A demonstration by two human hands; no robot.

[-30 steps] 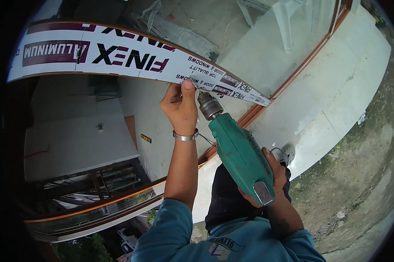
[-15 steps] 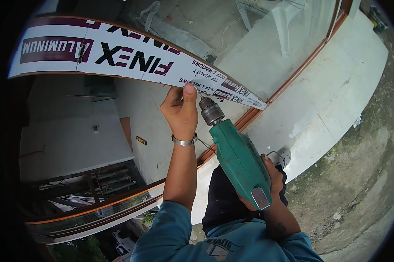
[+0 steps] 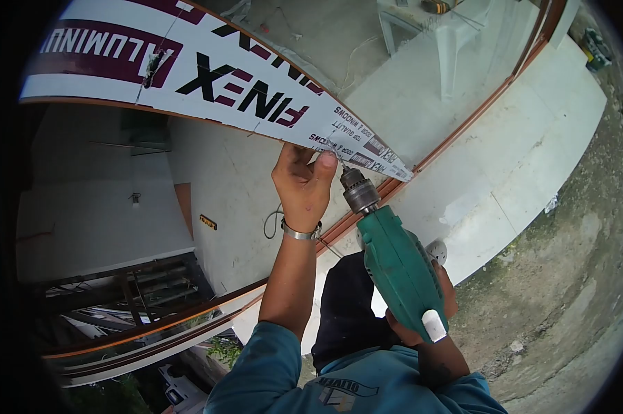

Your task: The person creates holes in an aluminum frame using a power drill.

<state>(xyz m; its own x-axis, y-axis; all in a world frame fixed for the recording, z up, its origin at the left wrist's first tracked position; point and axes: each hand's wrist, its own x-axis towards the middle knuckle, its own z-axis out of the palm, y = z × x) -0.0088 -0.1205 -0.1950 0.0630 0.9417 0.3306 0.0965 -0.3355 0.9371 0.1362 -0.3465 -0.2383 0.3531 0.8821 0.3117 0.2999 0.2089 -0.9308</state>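
Note:
A green drill (image 3: 404,272) with a metal chuck (image 3: 359,190) points up and left, its bit at the edge of a long aluminum panel (image 3: 221,86) covered in printed white film. Around the drill's rear and handle side, my right hand (image 3: 448,290) is closed, partly hidden by the body. My left hand (image 3: 304,183), with a metal watch at the wrist, has its thumb beside the bit tip and its other fingers bent at the panel's lower edge. Whether the thumb and fingers pinch the panel edge or something small is hidden.
A white plastic stool (image 3: 449,52) shows behind glass at the top. A brown frame rail (image 3: 463,127) runs diagonally across the tiled floor. A yellow level (image 3: 208,222) lies at the left, and rough concrete ground (image 3: 553,297) is at the right.
The panel looks larger and tilted more steeply in view. Both hands and the drill appear shifted right and slightly down, with the bit still at the panel edge.

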